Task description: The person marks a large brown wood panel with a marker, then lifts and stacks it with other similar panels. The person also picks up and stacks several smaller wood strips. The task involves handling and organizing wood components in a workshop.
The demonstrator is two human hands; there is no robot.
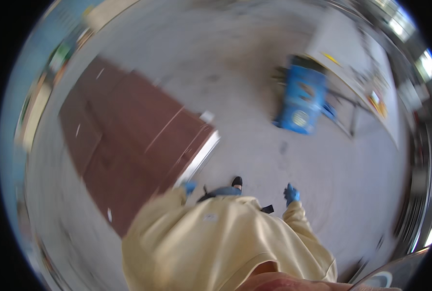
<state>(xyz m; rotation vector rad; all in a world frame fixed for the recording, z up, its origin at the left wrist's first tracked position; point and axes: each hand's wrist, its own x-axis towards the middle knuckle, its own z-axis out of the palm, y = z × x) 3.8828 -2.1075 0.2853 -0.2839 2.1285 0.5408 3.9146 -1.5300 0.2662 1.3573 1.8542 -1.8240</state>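
Observation:
My left hand [190, 187], in a blue glove, hangs by my left side close to the white edge [201, 156] of a large stack of reddish-brown panels [133, 131]. It is smeared by motion and partly behind my sleeve, so its fingers do not show, and I cannot tell whether it touches the stack. My right hand [291, 194], also gloved in blue with a darker patch, hangs at my right side over the grey floor [255, 150]. Its fingers look loosely apart, and nothing shows in them.
Ahead to the right stands a blue bin or drum [302, 99] beside a pale worktable [344, 53] on metal legs. Yellow tools [378, 104] and small items lie on that table. Shelving with boxes [36, 114] lines the far left. My dark shoe [237, 182] is on the floor.

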